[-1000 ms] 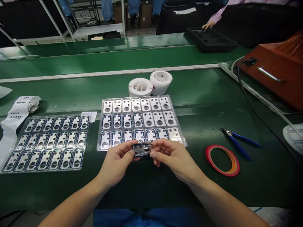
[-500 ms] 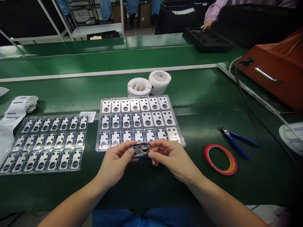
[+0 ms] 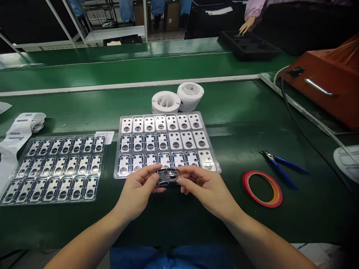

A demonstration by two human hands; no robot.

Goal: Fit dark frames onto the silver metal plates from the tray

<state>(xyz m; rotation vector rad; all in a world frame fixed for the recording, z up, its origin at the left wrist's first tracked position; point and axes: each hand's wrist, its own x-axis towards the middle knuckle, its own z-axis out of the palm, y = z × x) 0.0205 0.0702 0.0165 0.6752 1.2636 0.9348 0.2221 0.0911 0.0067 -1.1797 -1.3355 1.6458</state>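
Observation:
Between my two hands is a small silver metal plate (image 3: 167, 176) with round holes and a dark edging, held sideways just in front of a clear tray. My left hand (image 3: 140, 188) pinches its left end between thumb and fingers. At the right end, my right hand (image 3: 200, 186) is closed on it in the same way. The clear plastic tray (image 3: 115, 172) behind holds rows of similar plates, some with blue-dark edging and some plain. A second tray (image 3: 98, 198) at the left carries rows of edged plates.
Two white label rolls (image 3: 166, 102) stand behind the middle tray. Red tape (image 3: 281, 196) and blue-handled cutters (image 3: 283, 175) lie at right. A strip of labels (image 3: 17, 130) uncurls at left. Across the belt, a person's hand (image 3: 247, 25) touches a black tray (image 3: 252, 52).
The plate in my hands now has its dark edging lying close along it; before, a dark loop stood off its upper right side. The person's hand opposite has shifted slightly.

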